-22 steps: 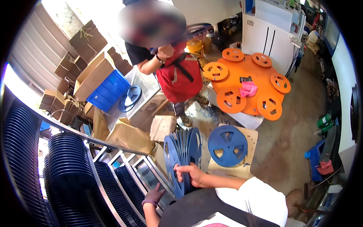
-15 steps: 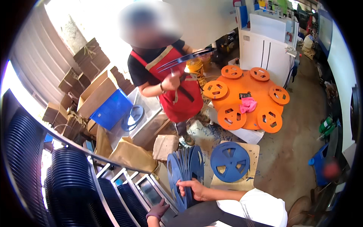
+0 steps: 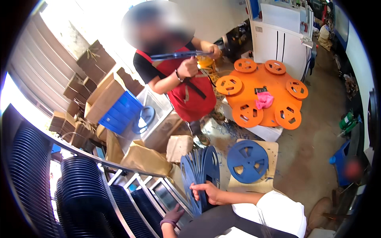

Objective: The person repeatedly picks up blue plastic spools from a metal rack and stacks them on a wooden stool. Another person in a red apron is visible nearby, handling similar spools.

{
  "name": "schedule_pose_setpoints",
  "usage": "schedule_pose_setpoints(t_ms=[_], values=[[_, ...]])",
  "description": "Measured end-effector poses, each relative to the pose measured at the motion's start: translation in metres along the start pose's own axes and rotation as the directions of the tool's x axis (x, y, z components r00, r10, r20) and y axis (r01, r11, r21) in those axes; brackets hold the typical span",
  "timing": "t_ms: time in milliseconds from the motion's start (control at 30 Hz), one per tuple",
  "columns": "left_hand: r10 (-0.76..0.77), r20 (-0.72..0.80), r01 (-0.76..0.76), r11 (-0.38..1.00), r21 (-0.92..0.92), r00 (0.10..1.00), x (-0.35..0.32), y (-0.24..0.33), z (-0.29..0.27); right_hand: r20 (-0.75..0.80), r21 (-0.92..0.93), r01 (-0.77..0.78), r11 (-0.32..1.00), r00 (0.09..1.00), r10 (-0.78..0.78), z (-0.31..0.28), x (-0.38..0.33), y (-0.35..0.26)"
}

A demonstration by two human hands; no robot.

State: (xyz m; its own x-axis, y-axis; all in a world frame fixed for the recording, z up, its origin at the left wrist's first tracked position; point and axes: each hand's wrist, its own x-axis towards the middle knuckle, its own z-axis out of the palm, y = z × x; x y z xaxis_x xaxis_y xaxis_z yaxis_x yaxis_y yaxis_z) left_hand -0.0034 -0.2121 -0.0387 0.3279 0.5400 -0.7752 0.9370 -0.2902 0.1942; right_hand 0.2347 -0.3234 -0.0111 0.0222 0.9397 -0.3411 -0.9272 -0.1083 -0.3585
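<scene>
My right hand [image 3: 206,192] is closed on the near edge of a fanned stack of blue slotted discs [image 3: 211,166]. The discs stand on edge, and their lower parts are partly hidden by my hand and arm. Left of them, my left hand [image 3: 173,216] in a dark glove is beside the metal rack [image 3: 162,194], fingers apart and holding nothing I can see. A single blue disc with cut-out windows [image 3: 248,161] lies flat on a cardboard sheet [image 3: 254,185] to the right. Rows of dark discs [image 3: 81,178] fill the rack at lower left.
A co-worker in a red apron [image 3: 194,101] stands ahead, holding a blue reel [image 3: 180,56] in both hands. Right of them is an orange round table [image 3: 258,85] with several orange discs. A blue crate [image 3: 121,113], brown paper [image 3: 145,160] and a wrapped block [image 3: 179,148] sit at left.
The view has shifted slightly, so most things appear lower left or right. The co-worker has levelled the blue reel and brought both hands to it. My right hand still grips the stack.
</scene>
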Motion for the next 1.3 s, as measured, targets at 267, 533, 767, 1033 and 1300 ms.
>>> schedule_pose_setpoints(t_ms=[267,533,767,1033,1300], values=[[0.004,-0.045,-0.005,0.999,-0.031,0.999,0.001,0.005,-0.004,0.01,-0.015,0.002,1.0,1.0,-0.002,-0.001,0.008,-0.001],[0.034,-0.04,-0.033,0.999,0.022,0.999,0.014,-0.002,0.002,0.016,-0.003,0.021,1.0,1.0,-0.021,-0.007,0.008,0.004],[0.113,-0.04,-0.114,0.993,-0.03,0.993,0.02,0.012,0.002,-0.026,-0.004,-0.006,1.0,1.0,0.006,-0.01,0.006,-0.002],[0.082,0.007,-0.082,0.996,0.038,0.997,0.022,-0.014,0.013,0.033,-0.033,0.006,0.999,0.999,-0.005,-0.009,0.005,0.004],[0.143,-0.005,-0.142,0.978,-0.154,0.99,0.031,-0.025,0.015,0.089,-0.07,-0.085,0.994,0.992,0.092,-0.003,0.015,0.001]])
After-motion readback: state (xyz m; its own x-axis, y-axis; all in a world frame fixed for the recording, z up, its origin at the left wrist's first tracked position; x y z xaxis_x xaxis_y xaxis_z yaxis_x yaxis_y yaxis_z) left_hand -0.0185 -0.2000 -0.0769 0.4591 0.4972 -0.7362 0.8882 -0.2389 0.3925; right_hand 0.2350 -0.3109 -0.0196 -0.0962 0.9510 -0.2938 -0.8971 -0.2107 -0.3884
